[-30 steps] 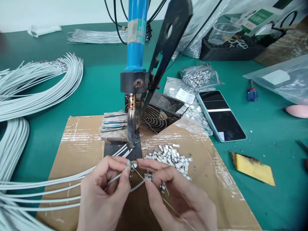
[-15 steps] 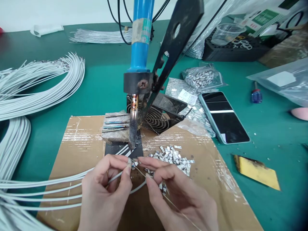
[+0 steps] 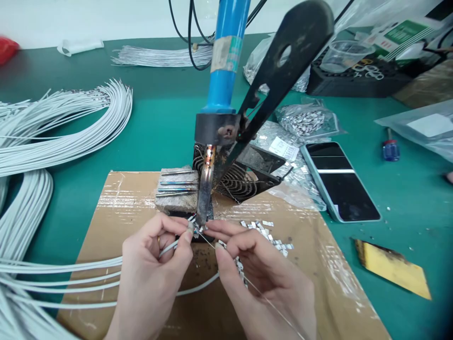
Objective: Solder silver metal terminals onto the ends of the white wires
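My left hand (image 3: pixel 155 274) pinches the end of a thin white wire (image 3: pixel 170 246) between thumb and forefinger. My right hand (image 3: pixel 262 278) is closed on a fine strand of solder wire (image 3: pixel 269 302) that runs back past my wrist. Both fingertips meet right under the tip (image 3: pixel 202 215) of a blue-handled soldering iron (image 3: pixel 226 52) clamped upright in a black stand (image 3: pixel 283 61). A small metal piece sits at the wire's end, touching the tip. A pile of small silver metal pieces (image 3: pixel 269 236) lies on the cardboard sheet (image 3: pixel 120 212) beside my right hand.
Bundles of white wires (image 3: pixel 60 127) curve over the green table at left. A small black fan (image 3: pixel 244 174) stands behind the iron, beside a block with several spare tips (image 3: pixel 177 186). A phone (image 3: pixel 339 182), bags of metal pieces (image 3: pixel 307 120), a small screwdriver (image 3: pixel 390 148) and a yellow sponge (image 3: pixel 392 274) lie at right.
Both hands have moved forward with the wire end and the solder, from in front of the stand up to the iron's tip. The camera has shifted closer.
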Demonstrator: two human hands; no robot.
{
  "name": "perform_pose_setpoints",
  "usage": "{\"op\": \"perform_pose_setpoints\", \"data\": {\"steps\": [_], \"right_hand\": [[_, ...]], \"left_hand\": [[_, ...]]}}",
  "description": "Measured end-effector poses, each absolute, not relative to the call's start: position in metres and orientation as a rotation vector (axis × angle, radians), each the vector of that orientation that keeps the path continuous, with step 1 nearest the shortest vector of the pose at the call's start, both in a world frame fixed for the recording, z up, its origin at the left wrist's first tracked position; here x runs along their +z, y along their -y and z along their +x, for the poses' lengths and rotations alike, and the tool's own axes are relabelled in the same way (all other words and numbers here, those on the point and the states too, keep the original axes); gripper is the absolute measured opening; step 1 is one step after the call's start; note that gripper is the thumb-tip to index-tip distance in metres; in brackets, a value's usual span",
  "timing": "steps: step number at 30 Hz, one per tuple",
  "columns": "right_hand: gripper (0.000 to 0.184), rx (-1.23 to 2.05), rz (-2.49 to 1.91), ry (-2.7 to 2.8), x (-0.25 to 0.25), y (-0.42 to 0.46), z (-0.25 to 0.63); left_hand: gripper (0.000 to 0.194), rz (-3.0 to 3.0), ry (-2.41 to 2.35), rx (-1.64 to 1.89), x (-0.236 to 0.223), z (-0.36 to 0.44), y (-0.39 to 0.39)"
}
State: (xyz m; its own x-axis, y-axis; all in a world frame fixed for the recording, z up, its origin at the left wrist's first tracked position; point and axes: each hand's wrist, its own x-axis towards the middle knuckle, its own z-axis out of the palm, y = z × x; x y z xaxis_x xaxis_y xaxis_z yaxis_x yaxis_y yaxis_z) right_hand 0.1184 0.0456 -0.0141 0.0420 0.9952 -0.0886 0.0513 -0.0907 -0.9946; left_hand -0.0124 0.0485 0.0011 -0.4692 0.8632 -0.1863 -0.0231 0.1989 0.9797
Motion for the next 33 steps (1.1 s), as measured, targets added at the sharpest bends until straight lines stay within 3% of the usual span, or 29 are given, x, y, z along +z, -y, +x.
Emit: {"op": "perform_pose_setpoints", "data": {"steps": [33], "right_hand": [[0.022, 1.157, -1.296, 1.118, -0.0107, -0.0462, 0.1132]], "left_hand": [[0.01, 0.823, -1.663, 1.436, 0.0085, -0.0121, -0.0481]]}}
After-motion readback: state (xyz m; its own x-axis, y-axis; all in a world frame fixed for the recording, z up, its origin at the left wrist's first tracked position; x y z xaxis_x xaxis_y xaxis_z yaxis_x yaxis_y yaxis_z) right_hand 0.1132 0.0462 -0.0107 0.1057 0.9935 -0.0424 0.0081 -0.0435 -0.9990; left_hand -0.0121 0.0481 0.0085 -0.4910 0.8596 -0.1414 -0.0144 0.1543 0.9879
